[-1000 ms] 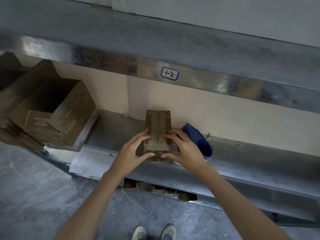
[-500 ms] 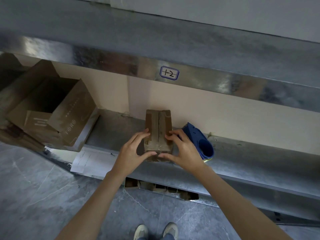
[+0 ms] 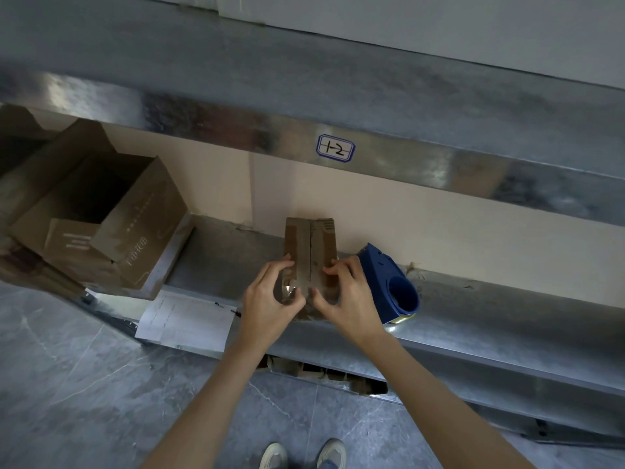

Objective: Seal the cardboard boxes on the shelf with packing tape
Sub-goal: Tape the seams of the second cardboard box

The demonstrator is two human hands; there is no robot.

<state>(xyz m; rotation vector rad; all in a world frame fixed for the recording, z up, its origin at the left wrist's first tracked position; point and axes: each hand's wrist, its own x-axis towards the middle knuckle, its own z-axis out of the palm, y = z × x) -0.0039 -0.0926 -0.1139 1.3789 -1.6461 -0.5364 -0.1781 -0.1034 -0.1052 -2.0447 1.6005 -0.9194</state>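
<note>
We've got the small cardboard box (image 3: 310, 247) on the galvanized metal shelf (image 3: 507, 309), flaps meeting at a rough centre seam. Left hand (image 3: 269, 301) and right hand (image 3: 345, 299) press its near end, fingers (image 3: 333, 267) curled against glossy clear tape (image 3: 290, 288) (gripping the box, not closed around it). Blue plastic tape dispenser (image 3: 392, 286) sits just beside, to the right. Open box (image 3: 101, 218) left, faint print unreadable. Shelf label (image 3: 335, 148) reads "1-2".
</note>
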